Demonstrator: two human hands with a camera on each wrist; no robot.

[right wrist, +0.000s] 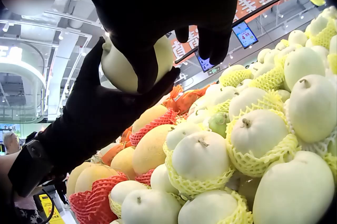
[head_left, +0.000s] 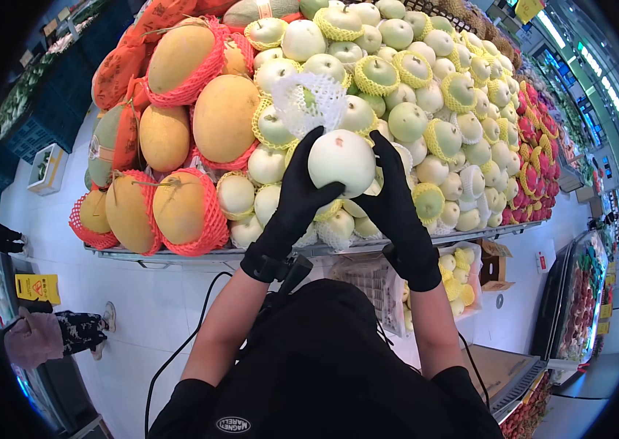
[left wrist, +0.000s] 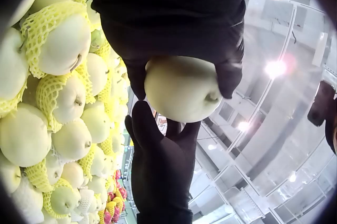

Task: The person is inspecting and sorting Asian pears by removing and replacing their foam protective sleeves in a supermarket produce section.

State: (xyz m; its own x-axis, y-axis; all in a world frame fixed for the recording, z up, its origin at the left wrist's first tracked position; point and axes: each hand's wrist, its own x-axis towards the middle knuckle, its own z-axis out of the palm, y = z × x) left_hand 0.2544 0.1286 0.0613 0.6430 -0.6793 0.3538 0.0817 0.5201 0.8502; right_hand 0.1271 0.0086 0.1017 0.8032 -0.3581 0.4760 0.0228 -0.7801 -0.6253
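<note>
A smooth, pale whitish-green melon (head_left: 342, 162) is held up over the front of the display, its brown end mark facing the head camera. My gloved left hand (head_left: 298, 186) grips it from the left, thumb across the near side and fingers around the far side. From the right, my gloved right hand (head_left: 399, 201) touches it with the thumb, the other fingers spread beside it. In the right wrist view, a gap shows between those fingers and the melon (right wrist: 118, 68). Just beyond it, a white foam net (head_left: 309, 102) lies loose on the piled melons.
Pale melons (head_left: 408, 121), many in yellow nets, fill the stand. Large yellow melons (head_left: 227, 118) in red nets lie left, dragon fruit (head_left: 536, 157) far right. A crate of fruit (head_left: 459, 282) sits below the stand's edge. A person (head_left: 53, 333) stands behind, by a yellow floor sign (head_left: 37, 287).
</note>
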